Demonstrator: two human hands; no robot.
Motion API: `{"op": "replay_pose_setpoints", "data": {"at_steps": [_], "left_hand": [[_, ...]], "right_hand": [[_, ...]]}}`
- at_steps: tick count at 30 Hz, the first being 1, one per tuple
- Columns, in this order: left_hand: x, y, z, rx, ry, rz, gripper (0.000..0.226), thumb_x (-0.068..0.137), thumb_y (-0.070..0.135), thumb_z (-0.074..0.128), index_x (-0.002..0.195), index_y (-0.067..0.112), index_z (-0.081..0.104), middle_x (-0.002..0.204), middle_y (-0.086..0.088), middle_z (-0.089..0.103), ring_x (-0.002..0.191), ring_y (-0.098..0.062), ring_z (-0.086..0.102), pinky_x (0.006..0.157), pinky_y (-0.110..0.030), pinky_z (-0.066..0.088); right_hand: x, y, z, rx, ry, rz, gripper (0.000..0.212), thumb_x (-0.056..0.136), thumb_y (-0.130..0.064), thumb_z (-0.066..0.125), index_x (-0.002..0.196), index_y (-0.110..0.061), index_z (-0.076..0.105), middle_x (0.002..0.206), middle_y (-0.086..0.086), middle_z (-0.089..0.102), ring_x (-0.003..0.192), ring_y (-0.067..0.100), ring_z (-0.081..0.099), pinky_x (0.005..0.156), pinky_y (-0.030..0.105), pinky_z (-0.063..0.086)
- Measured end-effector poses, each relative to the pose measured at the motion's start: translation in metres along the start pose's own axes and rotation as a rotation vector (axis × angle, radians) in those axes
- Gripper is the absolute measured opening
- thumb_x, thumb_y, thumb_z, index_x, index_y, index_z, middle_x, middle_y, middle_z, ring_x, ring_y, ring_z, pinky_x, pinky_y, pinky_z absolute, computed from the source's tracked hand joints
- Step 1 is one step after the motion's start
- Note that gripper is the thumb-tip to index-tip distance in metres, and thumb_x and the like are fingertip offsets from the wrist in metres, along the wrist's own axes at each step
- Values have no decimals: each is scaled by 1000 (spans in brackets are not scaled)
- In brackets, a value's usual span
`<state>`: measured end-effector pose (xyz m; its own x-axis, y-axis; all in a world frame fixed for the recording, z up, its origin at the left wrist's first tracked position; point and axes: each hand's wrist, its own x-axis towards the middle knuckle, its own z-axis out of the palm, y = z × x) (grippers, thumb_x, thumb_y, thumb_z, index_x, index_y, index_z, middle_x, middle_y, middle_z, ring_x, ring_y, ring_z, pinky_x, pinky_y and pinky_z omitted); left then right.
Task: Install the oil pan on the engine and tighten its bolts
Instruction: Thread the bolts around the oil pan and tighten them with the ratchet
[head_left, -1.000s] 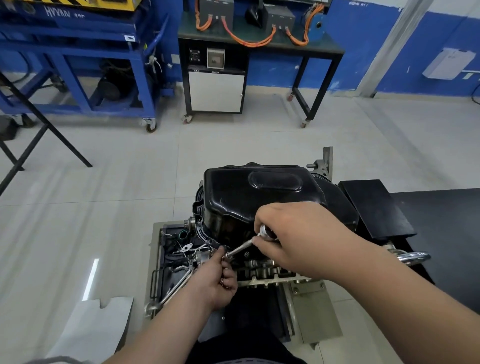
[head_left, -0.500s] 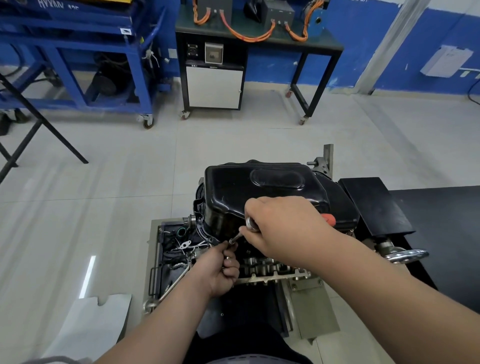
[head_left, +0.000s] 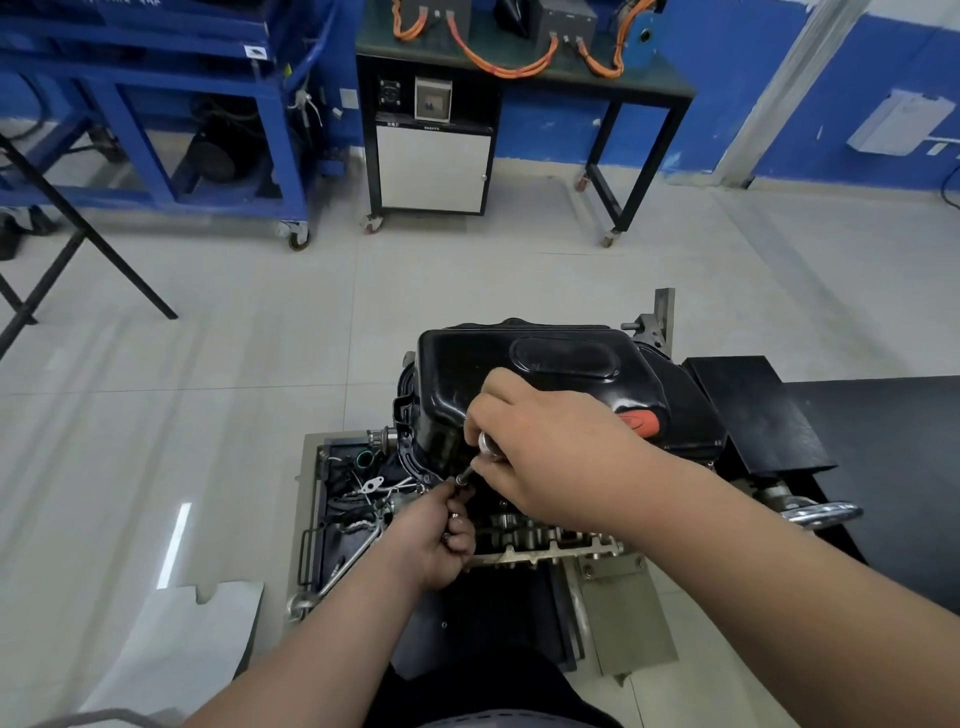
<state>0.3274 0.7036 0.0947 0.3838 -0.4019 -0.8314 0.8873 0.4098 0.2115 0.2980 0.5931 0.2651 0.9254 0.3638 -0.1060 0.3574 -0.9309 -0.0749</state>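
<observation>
From the head camera, the black oil pan (head_left: 524, 384) sat upside-up on the engine (head_left: 550, 535), which was clamped on a stand over the tiled floor (head_left: 208, 415), in the lower middle of the view. The right hand (head_left: 556, 457) was closed around a ratchet (head_left: 488, 447), its orange-and-black handle (head_left: 641, 423) poking out behind the knuckles; the socket end (head_left: 464, 477) pointed down-left at the pan's near left corner flange. The left hand (head_left: 441, 540) was curled just below that tip, fingertips pinched at it as if steadying a bolt (head_left: 453, 517). Whether a bolt was actually between those fingers, I could not tell for certain; something small and shiny showed there.

The risks, as I judged them: the socket met the flange at a slant, so a bolt started that way could cross-thread in the block. The left fingertips sat right at the socket, and a slip of the ratchet could pinch them. A dropped bolt would fall into the cluttered parts tray (head_left: 317, 519) beside the engine, among hoses and gaskets, and be slow to find. Pulling one corner down hard before the others were started could seat the pan unevenly and spoil the seal.
</observation>
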Motion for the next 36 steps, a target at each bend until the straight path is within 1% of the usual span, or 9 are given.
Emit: {"op": "replay_pose_setpoints", "data": {"at_steps": [6,10,12,16,24,26,29,31,36], "left_hand": [[-12,9,-12,397,155,247,34,96,33,47,72,12,55,48,3,35,33,-8,26,35,-13,16],[-38,31,-30,788,346,793,22,86,33,63,70,19,67,47,7,53,45,-11,49,42,-21,39],[-56,38,-28,920,271,1038,4,77,33,71,74,32,69,51,11,51,48,-4,46,46,-14,37],[-76,34,-5,1220,77,1244,16,62,43,67,72,33,61,48,13,44,44,-3,37,43,-11,28],[-68,32,7,1187,98,1279,18,62,27,62,53,27,46,47,11,48,44,-4,36,41,-14,27],[-67,36,10,1178,52,1256,14,65,23,58,54,28,50,46,7,49,43,-4,33,41,-15,24],[-70,43,10,1196,-57,1263,33,77,18,62,51,37,53,42,13,42,41,-4,31,42,-12,22],[-73,46,7,1290,-103,1279,32,80,26,60,52,36,51,43,12,41,41,-4,31,41,-12,22],[-73,43,13,1450,136,1300,31,70,19,63,50,29,41,45,10,47,46,-5,43,41,-18,28]], "right_hand": [[10,-1,-3,71,-25,-89,30,92,-23,45,119,-36,47,114,-14,51,96,14,56,70,31,43],[16,2,0,-56,42,-59,20,96,-35,39,112,-31,50,103,-8,59,90,18,58,58,30,34],[18,0,1,-87,58,-16,22,96,-38,36,109,-28,50,97,-6,61,87,20,58,55,30,30],[22,-6,1,-56,36,-36,22,93,-36,41,111,-24,48,104,-3,50,81,24,58,56,32,33],[32,-11,4,-171,20,-9,18,96,-33,37,103,-19,47,87,-1,56,77,27,59,55,32,34],[34,-11,2,-144,25,-2,22,94,-36,39,104,-19,48,91,0,56,80,27,59,57,33,35],[33,-6,-9,-32,-29,-53,21,90,-27,47,110,-23,48,105,-3,52,88,24,58,64,35,42],[32,-4,-14,-37,-45,-74,22,88,-24,49,110,-25,48,104,-4,55,90,22,57,67,37,45],[32,-10,-5,-169,10,-11,22,92,-31,41,108,-18,48,86,2,57,68,26,48,54,32,31]]}}
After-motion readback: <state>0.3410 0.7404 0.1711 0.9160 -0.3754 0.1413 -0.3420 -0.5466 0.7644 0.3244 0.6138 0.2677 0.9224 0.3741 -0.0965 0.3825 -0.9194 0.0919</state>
